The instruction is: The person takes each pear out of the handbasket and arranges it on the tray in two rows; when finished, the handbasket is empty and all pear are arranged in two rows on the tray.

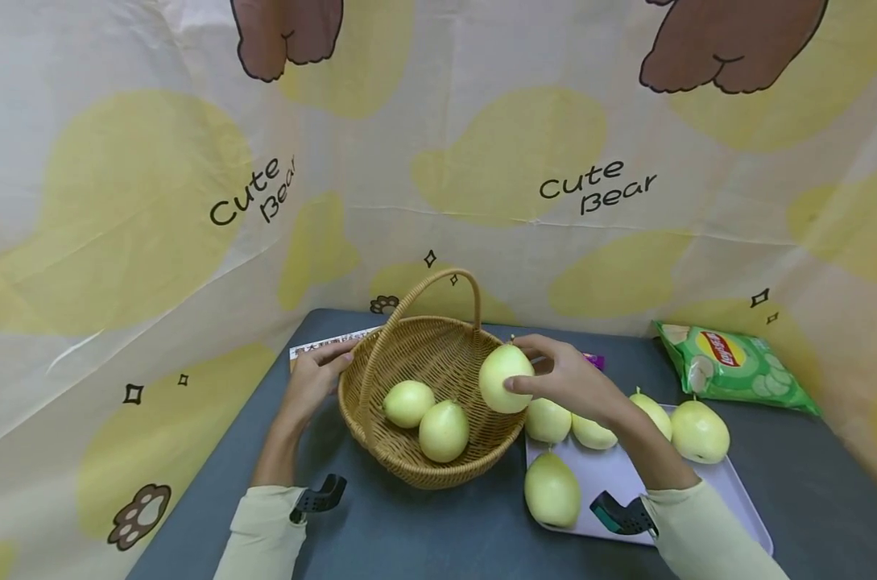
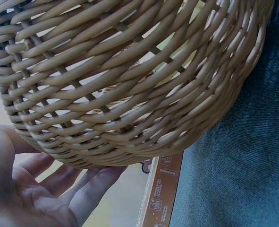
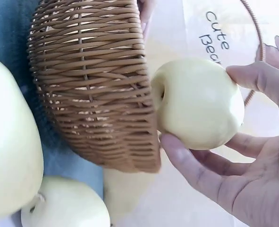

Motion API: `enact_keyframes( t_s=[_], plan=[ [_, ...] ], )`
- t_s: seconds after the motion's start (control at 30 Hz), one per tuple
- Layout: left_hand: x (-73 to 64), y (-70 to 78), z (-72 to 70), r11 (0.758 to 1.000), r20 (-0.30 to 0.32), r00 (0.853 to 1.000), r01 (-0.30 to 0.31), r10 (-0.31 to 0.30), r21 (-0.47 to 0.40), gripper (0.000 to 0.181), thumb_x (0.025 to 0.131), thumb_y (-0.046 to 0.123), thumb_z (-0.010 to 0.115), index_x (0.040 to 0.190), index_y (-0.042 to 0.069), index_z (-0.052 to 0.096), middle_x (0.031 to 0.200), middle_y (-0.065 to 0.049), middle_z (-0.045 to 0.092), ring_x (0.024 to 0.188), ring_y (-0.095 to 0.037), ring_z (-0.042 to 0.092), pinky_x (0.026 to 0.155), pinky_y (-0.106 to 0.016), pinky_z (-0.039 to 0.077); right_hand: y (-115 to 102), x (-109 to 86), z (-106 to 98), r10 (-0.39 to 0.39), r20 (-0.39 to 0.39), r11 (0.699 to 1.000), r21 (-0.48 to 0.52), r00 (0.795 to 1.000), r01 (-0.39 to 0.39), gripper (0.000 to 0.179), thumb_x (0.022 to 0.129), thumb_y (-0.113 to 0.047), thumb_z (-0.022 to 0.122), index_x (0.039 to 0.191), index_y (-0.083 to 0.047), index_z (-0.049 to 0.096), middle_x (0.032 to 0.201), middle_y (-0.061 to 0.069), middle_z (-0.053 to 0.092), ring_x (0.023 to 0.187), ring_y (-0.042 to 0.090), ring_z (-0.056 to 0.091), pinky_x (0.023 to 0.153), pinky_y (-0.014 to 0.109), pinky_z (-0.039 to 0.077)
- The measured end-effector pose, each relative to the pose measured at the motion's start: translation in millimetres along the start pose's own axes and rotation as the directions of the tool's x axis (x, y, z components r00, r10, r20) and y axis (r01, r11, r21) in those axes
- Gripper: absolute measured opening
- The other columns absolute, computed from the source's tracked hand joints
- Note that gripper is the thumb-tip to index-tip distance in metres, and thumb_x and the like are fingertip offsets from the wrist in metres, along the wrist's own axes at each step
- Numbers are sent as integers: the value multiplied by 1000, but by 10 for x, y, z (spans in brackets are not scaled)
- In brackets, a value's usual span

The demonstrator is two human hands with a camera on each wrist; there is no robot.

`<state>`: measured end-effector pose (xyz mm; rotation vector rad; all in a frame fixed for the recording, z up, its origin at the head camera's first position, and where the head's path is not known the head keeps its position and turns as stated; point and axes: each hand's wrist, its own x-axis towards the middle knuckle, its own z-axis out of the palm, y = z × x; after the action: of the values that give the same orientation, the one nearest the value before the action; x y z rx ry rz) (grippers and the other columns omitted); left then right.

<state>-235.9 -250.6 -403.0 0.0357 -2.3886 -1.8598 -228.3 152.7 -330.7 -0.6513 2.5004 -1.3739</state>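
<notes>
A wicker basket point(image 1: 427, 350) with a tall hoop handle stands on the table. Two pale green pears, one point(image 1: 408, 403) behind the other point(image 1: 444, 432), lie inside it. At the basket's left rim, my left hand point(image 1: 315, 383) holds the edge; the left wrist view shows thumb and fingers about the woven wall point(image 2: 130, 94). My right hand point(image 1: 572, 379) grips another pear point(image 1: 503, 380) between thumb and fingers, over the basket's right rim. In the right wrist view this pear point(image 3: 200, 104) is beside the rim, stem end toward the palm side hidden.
Right of the basket, a pale lilac tray point(image 1: 605, 495) bears several pears, one point(image 1: 552, 489) at its near left corner. A green chip bag point(image 1: 735, 366) lies at the back right. Behind the basket's left side is a printed box or sheet point(image 1: 329, 342); a patterned cloth point(image 1: 481, 145) hangs behind.
</notes>
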Motion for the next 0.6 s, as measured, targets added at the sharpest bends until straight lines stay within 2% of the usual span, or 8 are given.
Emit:
enact_keyframes(
  t_s=[0.2, 0.43, 0.6],
  plan=[
    [-2, 18, -5, 1000, -3, 1000, -4, 4, -25, 39, 108, 17, 61, 144, 2, 65, 145, -25, 62, 116, -29, 70, 80, -28, 64, 50, -227, -106, 28, -90, 999, -35, 996, -31, 72, 94, -42, 79, 154, -15, 50, 138, 13, 63, 123, 32, 64, 94, 42, 54],
    [-2, 9, -8, 1000, 3, 1000, -1, 1, -20, 39, 108, 18, 61, 145, 3, 65, 146, -24, 62, 117, -28, 70, 83, -28, 64, 169, -428, -210, 27, -129, 997, -71, 991, -36, 68, 98, -42, 74, 154, -14, 49, 140, 11, 62, 124, 30, 62, 93, 42, 52],
    [-10, 8, -13, 1000, 8, 1000, 2, -2, -16, 40, 109, 18, 61, 146, 4, 64, 147, -23, 61, 117, -29, 69, 81, -27, 64, 277, -537, -256, 30, -138, 998, -57, 990, -38, 61, 100, -38, 73, 151, -13, 52, 143, 9, 61, 125, 31, 63, 95, 42, 53]
  ],
)
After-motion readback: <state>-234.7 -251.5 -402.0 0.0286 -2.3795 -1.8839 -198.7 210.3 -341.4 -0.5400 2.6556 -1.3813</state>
